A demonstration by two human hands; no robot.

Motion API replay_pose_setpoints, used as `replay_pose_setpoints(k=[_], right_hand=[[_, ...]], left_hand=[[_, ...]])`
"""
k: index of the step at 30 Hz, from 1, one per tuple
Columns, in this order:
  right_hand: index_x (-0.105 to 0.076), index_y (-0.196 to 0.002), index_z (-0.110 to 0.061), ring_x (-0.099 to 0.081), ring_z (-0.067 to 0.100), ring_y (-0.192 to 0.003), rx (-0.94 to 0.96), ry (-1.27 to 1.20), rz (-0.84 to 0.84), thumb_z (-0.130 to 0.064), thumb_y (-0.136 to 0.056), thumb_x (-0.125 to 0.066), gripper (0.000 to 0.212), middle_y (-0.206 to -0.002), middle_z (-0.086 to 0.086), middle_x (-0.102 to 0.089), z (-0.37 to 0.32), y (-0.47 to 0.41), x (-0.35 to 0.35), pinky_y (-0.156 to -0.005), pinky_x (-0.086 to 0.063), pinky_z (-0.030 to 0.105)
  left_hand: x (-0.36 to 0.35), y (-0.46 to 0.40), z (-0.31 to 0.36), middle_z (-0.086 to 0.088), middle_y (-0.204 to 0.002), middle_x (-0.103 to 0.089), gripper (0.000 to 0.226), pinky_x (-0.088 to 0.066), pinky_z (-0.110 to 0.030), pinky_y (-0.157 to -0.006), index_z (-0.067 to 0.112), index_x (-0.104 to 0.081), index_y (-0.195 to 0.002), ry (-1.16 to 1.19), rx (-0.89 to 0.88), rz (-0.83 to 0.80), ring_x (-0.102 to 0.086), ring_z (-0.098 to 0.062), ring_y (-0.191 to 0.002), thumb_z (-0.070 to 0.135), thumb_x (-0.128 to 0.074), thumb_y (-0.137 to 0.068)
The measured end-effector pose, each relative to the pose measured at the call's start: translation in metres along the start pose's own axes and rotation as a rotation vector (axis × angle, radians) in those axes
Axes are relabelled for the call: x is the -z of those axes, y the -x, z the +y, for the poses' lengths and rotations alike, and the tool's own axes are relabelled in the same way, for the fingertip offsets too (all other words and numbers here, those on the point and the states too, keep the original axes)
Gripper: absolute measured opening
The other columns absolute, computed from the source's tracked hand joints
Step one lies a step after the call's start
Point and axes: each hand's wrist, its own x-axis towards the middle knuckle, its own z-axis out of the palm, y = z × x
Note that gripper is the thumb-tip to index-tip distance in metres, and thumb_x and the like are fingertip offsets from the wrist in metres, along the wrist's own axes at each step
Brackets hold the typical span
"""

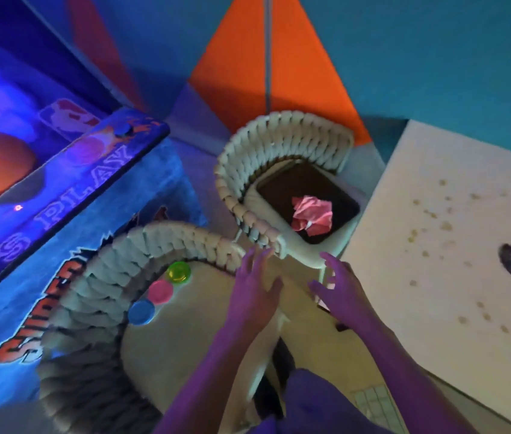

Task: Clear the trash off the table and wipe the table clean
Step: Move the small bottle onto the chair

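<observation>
The head view shows both hands, left hand (255,296) and right hand (346,297), fingers spread and empty, beside the crumb-strewn white square surface (435,170), so sweeping crumbs toward one edge should work best.

Both hands, the left hand (255,296) and the right hand (346,296), hover with fingers spread in the narrow gap between two woven-back chairs. The far chair (279,145) blocks the way ahead, its seat taken by a dark tray (279,186) with a crumpled pink napkin (312,214). The near chair (97,296) curves round on the left, the white table (435,214) edges the right, and the arcade cabinet (60,189) walls off the far left.
</observation>
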Motion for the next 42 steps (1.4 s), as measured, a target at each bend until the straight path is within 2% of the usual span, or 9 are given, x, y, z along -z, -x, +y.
replay_pose_setpoints(k=[6,12,16,19,25,28,36,39,42], right_hand=[[-0.039,-0.149,-0.029,-0.058,0.024,-0.120,-0.106,-0.055,0.172,-0.033,-0.090,-0.071,0.067,-0.143,0.003,-0.044,0.039,0.042,0.054,-0.085,-0.043,0.029],[-0.038,-0.149,-0.028,-0.058,0.020,-0.111,-0.180,-0.127,0.307,-0.037,-0.090,-0.071,0.068,-0.142,0.004,-0.046,0.077,0.066,0.104,-0.082,-0.043,0.028],[-0.037,-0.149,-0.030,-0.055,0.016,-0.107,-0.221,-0.175,0.375,-0.038,-0.091,-0.069,0.067,-0.138,0.001,-0.047,0.108,0.084,0.145,-0.082,-0.041,0.027],[-0.039,-0.148,-0.031,-0.059,0.017,-0.105,-0.238,-0.202,0.407,-0.038,-0.090,-0.070,0.066,-0.135,-0.001,-0.050,0.134,0.093,0.181,-0.081,-0.042,0.028],[-0.050,-0.138,-0.034,-0.066,0.009,-0.091,-0.268,-0.194,0.430,-0.038,-0.088,-0.072,0.055,-0.122,-0.006,-0.060,0.191,0.099,0.270,-0.079,-0.050,0.031],[-0.055,-0.134,-0.031,-0.066,0.008,-0.086,-0.252,-0.190,0.458,-0.033,-0.088,-0.072,0.050,-0.119,-0.005,-0.061,0.208,0.098,0.305,-0.072,-0.048,0.025],[-0.057,-0.133,-0.030,-0.064,0.004,-0.085,-0.160,-0.151,0.533,-0.030,-0.089,-0.072,0.046,-0.116,-0.007,-0.060,0.232,0.078,0.396,-0.067,-0.045,0.018],[-0.057,-0.132,-0.030,-0.064,0.004,-0.084,-0.141,-0.126,0.557,-0.031,-0.090,-0.071,0.045,-0.116,-0.007,-0.060,0.234,0.054,0.428,-0.065,-0.043,0.016],[-0.057,-0.133,-0.028,-0.066,0.013,-0.088,-0.135,-0.105,0.566,-0.032,-0.090,-0.071,0.046,-0.118,-0.004,-0.059,0.232,0.027,0.453,-0.072,-0.045,0.024]], left_hand=[[-0.038,-0.003,0.053,-0.001,-0.159,-0.029,0.060,-0.044,-0.039,-0.109,0.027,-0.042,-0.149,-0.006,-0.156,-0.142,-0.037,-0.019,-0.144,0.034,-0.062,-0.093],[-0.079,-0.016,0.107,0.001,-0.156,-0.033,0.060,-0.033,-0.022,-0.105,0.028,-0.043,-0.149,-0.059,-0.302,-0.275,-0.038,-0.014,-0.140,0.032,-0.065,-0.094],[-0.118,-0.022,0.148,0.006,-0.158,-0.031,0.059,-0.039,-0.028,-0.110,0.032,-0.042,-0.148,-0.070,-0.378,-0.347,-0.035,-0.012,-0.143,0.032,-0.065,-0.094],[-0.147,-0.023,0.183,0.008,-0.159,-0.029,0.059,-0.032,-0.021,-0.107,0.032,-0.040,-0.150,-0.083,-0.401,-0.388,-0.031,-0.008,-0.146,0.033,-0.063,-0.096],[-0.206,-0.026,0.256,0.010,-0.155,-0.036,0.059,-0.033,-0.019,-0.107,0.031,-0.040,-0.150,-0.066,-0.407,-0.439,-0.039,-0.008,-0.141,0.033,-0.064,-0.096],[-0.226,-0.031,0.286,0.012,-0.154,-0.035,0.059,-0.032,-0.018,-0.108,0.031,-0.039,-0.150,-0.047,-0.412,-0.443,-0.038,-0.005,-0.140,0.032,-0.063,-0.097],[-0.279,-0.064,0.373,0.016,-0.155,-0.035,0.058,-0.042,-0.031,-0.112,0.040,-0.036,-0.150,-0.007,-0.455,-0.459,-0.041,-0.005,-0.139,0.038,-0.060,-0.097],[-0.297,-0.088,0.404,0.017,-0.156,-0.034,0.058,-0.044,-0.025,-0.105,0.040,-0.035,-0.150,-0.026,-0.493,-0.457,-0.042,-0.006,-0.138,0.041,-0.059,-0.098],[-0.314,-0.113,0.432,0.015,-0.157,-0.034,0.058,-0.043,-0.021,-0.097,0.040,-0.035,-0.150,-0.042,-0.513,-0.452,-0.044,-0.008,-0.137,0.042,-0.060,-0.098]])
